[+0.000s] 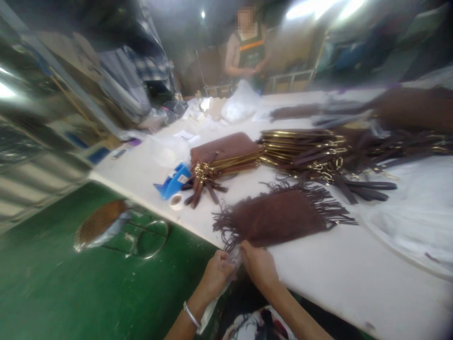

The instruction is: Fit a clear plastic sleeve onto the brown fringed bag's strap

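Observation:
A dark brown fringed bag (283, 215) lies flat on the white table, its strips spread at both ends. At its near left corner, my left hand (217, 276) is closed on a piece of clear plastic (234, 259) that hangs down past the table edge. Beside it, my right hand (260, 267) is also closed, its fingertips at the bag's near edge and against the plastic. Blur hides exactly how the right fingers grip. A silvery bracelet sits on my left wrist.
Behind the fringed bag lie stacked brown pouches (226, 148) and more with gold frames and straps (300, 148). A blue tape dispenser (173, 182) and a tape roll (176, 202) are near the left edge. A stool (102, 222) stands on the green floor. A person (247, 52) stands across the table.

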A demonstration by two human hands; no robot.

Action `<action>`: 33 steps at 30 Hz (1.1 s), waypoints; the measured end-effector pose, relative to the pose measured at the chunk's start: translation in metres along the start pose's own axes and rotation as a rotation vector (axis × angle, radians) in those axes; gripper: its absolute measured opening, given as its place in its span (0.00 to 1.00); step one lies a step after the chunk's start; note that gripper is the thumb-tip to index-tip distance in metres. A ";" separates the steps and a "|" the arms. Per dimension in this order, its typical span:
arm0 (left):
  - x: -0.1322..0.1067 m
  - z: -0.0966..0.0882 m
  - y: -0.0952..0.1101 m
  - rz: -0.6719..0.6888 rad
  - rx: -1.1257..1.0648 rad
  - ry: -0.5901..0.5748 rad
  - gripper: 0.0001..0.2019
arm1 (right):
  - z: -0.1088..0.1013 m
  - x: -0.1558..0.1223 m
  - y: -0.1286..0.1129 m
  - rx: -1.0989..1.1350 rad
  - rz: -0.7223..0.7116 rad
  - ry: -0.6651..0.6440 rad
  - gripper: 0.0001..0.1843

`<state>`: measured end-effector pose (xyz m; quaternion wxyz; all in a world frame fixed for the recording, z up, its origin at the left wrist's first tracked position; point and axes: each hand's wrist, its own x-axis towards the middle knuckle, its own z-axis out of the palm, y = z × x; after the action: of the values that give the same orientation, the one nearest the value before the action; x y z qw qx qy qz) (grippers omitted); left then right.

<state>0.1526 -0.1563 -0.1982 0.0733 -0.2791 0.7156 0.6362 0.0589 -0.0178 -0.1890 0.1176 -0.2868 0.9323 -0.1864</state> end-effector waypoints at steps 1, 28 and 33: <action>-0.001 -0.001 -0.003 -0.027 -0.066 -0.005 0.15 | -0.001 0.001 0.000 -0.004 -0.004 -0.010 0.13; 0.014 -0.003 0.017 0.043 0.155 0.042 0.08 | -0.025 0.035 0.015 -0.087 -0.148 -0.167 0.11; 0.004 0.001 0.006 -0.069 -0.119 -0.038 0.19 | -0.020 0.037 0.016 -0.082 -0.115 -0.173 0.12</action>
<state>0.1457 -0.1566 -0.1947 0.0921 -0.2954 0.6648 0.6799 0.0151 -0.0213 -0.1817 0.1748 -0.3593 0.9076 -0.1290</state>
